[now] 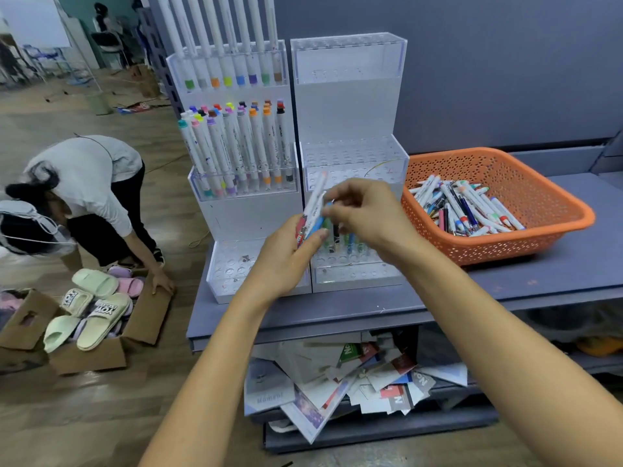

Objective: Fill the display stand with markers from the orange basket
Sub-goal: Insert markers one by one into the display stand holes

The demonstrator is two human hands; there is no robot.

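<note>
My left hand (286,257) grips a bunch of markers (313,210) in front of the right display stand (350,112). My right hand (364,210) pinches one marker of that bunch at its top end. A few markers stand in the lowest tier of the right stand (354,264), partly hidden behind my hands. The left display stand (242,210) holds several markers in its top and middle tiers. The orange basket (553,210) sits at the right on the shelf with a pile of markers (468,210) inside.
The stands and basket sit on a grey shelf (505,288). Below it lies a heap of papers (337,382). At the left, a person (87,197) bends over a cardboard box of slippers (94,315) on the wooden floor.
</note>
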